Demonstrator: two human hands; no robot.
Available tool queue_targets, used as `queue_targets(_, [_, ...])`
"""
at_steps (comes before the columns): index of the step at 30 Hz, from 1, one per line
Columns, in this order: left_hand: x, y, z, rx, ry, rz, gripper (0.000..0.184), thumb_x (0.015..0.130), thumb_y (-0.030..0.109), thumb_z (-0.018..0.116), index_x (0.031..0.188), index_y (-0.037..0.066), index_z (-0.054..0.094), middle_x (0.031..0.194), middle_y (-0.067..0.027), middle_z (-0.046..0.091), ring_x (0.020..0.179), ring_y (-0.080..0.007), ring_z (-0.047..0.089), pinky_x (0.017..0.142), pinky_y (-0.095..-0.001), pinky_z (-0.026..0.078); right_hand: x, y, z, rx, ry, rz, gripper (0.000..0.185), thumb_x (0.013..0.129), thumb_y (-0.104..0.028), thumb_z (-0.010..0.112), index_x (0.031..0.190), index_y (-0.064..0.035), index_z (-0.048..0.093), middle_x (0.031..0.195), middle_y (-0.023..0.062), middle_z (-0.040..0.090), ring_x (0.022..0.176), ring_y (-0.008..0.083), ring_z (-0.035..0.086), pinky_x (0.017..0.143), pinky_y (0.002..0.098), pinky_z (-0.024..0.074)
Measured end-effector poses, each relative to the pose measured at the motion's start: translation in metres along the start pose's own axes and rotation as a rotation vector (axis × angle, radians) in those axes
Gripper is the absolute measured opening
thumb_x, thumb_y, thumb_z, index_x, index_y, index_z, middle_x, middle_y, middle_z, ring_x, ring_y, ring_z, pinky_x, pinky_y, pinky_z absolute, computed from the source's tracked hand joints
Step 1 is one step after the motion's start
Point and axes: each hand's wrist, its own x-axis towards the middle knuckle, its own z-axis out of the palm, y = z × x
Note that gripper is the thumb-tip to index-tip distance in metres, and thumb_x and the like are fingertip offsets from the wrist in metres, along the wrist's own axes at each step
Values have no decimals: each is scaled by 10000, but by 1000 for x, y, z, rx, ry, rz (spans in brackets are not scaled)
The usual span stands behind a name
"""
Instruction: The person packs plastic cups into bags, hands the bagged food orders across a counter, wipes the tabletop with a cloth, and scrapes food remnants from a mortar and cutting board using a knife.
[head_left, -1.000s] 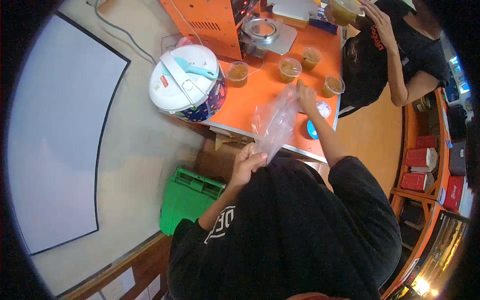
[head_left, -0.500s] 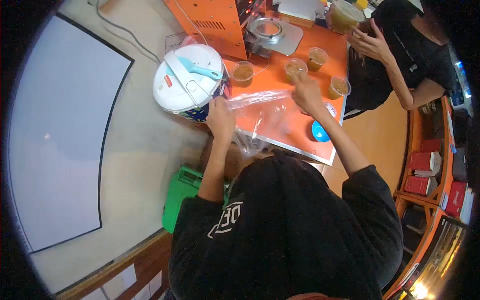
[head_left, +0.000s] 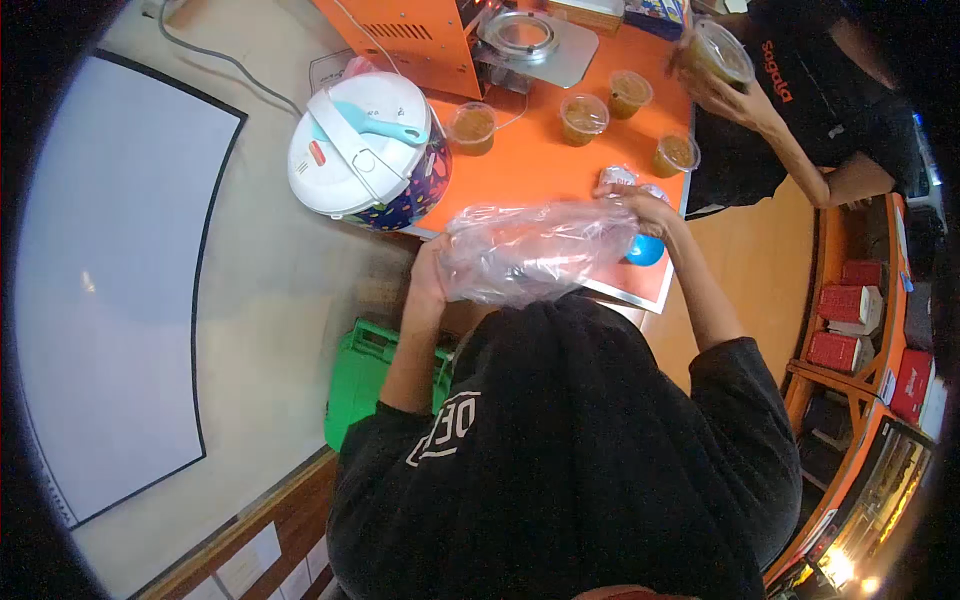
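Bag [head_left: 540,255] of clear plastic spreads between left hand [head_left: 431,268] and right hand [head_left: 643,207], each clamped on its edge.

Shines clear with pinkish-white glints on the plastic bag [head_left: 540,250]. Runs bright orange over the counter [head_left: 535,175], silvery along its edge, and orange again over the machine [head_left: 410,65]. Shows amber-brown through the clear cups [head_left: 583,120] and vivid blue on the small bowl [head_left: 646,251]. Goes dark navy with multicoloured splotches on the tub [head_left: 428,188], white on its lid [head_left: 325,185], pale turquoise on the utensil [head_left: 390,130] lying there. Reads plain green on the box [head_left: 353,390], black with white lettering on the near shirt [head_left: 590,460], black with orange-red lettering on the co-worker's shirt [head_left: 745,150], and white bordered in black on the board [head_left: 120,280].
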Motion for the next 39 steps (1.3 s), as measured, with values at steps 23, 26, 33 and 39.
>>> queue_targets(23, [37, -61, 40, 1835, 218, 1038, 176, 682, 200, 564, 820, 94, 586, 936, -100, 572, 925, -240, 508, 796, -364, 363, 26, 47, 72, -1950, 192, -162, 833, 563, -523, 670, 1238, -155, 350, 1184, 139, 443, 1081, 285, 453, 878, 405, 369])
queue_targets(26, [78, -77, 44, 2159, -149, 518, 301, 660, 236, 595, 929, 103, 579, 1030, -67, 551, 1033, -255, 448, 906, -415, 280, 23, 55, 70, -1987, 250, -91, 763, 655, -439, 626, 1282, -145, 304, 1195, 134, 442, 1085, 291, 450, 908, 404, 343])
queue_targets(33, [104, -66, -9, 2365, 305, 341, 672, 669, 385, 597, 1260, 167, 363, 1290, -114, 350, 1236, -335, 210, 980, -585, 32, 24, 90, 31, -1996, 130, -226, 652, 597, -397, 684, 1131, -112, 445, 1170, 168, 448, 1045, 299, 480, 804, 422, 423])
queue_targets(39, [114, -88, -9, 2348, 291, 556, 440, 719, 219, 521, 1148, 134, 478, 1251, -159, 331, 1182, -386, 261, 952, -638, 15, 19, 70, 67, -1904, 180, -197, 263, 678, -288, 630, 751, -36, 611, 776, 96, 616, 696, 252, 603, 622, 397, 477])
